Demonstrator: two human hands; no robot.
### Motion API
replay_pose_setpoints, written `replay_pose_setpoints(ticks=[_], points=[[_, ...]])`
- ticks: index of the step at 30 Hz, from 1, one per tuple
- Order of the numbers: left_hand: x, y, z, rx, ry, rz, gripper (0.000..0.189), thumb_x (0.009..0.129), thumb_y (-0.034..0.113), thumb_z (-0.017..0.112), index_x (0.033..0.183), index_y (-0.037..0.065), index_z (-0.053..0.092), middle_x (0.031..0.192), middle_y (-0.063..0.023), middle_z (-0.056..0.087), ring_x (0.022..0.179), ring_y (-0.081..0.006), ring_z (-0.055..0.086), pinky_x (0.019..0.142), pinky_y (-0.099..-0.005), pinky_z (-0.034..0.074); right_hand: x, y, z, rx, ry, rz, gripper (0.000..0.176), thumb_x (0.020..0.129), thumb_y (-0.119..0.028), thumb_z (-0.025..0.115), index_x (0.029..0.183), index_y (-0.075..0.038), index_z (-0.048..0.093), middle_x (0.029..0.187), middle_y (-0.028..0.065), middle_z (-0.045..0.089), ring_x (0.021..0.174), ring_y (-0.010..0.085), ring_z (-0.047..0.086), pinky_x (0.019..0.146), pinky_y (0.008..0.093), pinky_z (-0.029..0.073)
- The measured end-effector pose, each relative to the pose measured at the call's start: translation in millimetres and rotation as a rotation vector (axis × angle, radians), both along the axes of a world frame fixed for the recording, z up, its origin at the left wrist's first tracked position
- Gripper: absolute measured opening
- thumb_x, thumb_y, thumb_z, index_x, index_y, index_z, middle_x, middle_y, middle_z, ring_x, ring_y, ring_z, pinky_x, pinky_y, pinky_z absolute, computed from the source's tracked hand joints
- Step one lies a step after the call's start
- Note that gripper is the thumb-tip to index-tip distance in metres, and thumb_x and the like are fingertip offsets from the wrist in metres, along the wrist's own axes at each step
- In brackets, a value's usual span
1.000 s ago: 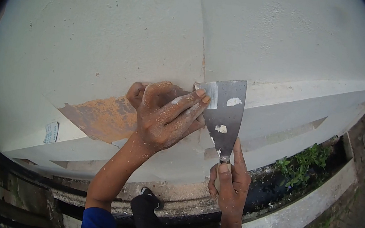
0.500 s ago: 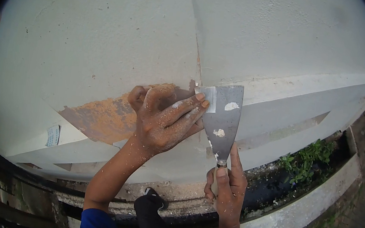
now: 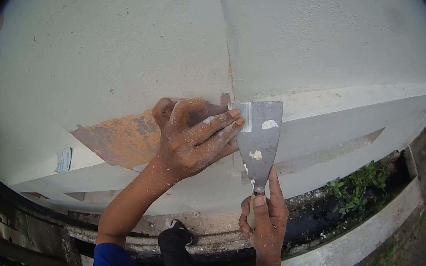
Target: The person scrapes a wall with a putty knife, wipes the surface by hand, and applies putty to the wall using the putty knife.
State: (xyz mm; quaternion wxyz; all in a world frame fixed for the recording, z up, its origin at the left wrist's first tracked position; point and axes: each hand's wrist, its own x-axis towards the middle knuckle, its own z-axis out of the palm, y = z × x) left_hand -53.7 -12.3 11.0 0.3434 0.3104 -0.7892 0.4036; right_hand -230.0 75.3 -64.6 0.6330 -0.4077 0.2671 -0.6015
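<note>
My right hand (image 3: 269, 219) is wrapped round the handle of a wide putty knife (image 3: 260, 144), whose grey blade points up and bears white patches. Two dusty fingertips of my left hand (image 3: 191, 135) press on a small light-grey strip (image 3: 246, 117) at the blade's upper left corner. The thumb and another finger of that hand curl up and away, with nothing seen between them. Behind the hands, the pale wall (image 3: 128, 43) has a bare orange-brown patch (image 3: 122, 135) and a thin vertical crack above the blade.
A small printed paper (image 3: 63, 160) sticks to the wall's lower left. Below the wall runs a dark ditch with green plants (image 3: 358, 188) and a concrete edge (image 3: 353, 243). A shoe (image 3: 182, 230) and dark trouser leg show at the bottom.
The view has shifted very slightly. Both hands and the putty knife hold nearly the same pose as before.
</note>
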Motion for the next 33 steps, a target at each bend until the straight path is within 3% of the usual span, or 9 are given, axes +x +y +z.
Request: replay_pose_setpoints(ticks=[18,28,33], points=[[-5,2,10,0.046,0.049,0.024,0.041,0.057,0.039,0.077,0.093,0.018,0.074,0.097,0.0098,0.069,0.090,-0.0202,0.048,0.091,-0.0393,0.026,6,-8,1,0.011,-0.037,-0.007,0.058,0.098,-0.017,0.046,0.146,0.000,0.019,0.067,0.0024,0.050,0.049,0.0035,0.040,0.042,0.0192,0.036],[-2,3,-7,-0.017,0.037,0.028,0.040,0.059,0.040,0.078,0.094,0.020,0.074,0.093,0.0098,0.070,0.094,-0.0216,0.049,0.094,-0.0408,0.024,-2,0,-5,-0.018,0.030,-0.008,0.057,0.097,-0.017,0.046,0.146,-0.001,0.020,0.067,0.0024,0.051,0.049,0.0034,0.042,0.041,0.0193,0.036],[-4,-1,12,-0.025,0.096,0.047,0.040,0.058,0.040,0.078,0.093,0.020,0.074,0.090,0.0104,0.070,0.093,-0.0198,0.048,0.093,-0.0393,0.025,4,-11,11,-0.062,0.039,-0.047,0.057,0.097,-0.016,0.046,0.145,0.001,0.021,0.068,0.0026,0.052,0.050,0.0031,0.042,0.041,0.0192,0.037]])
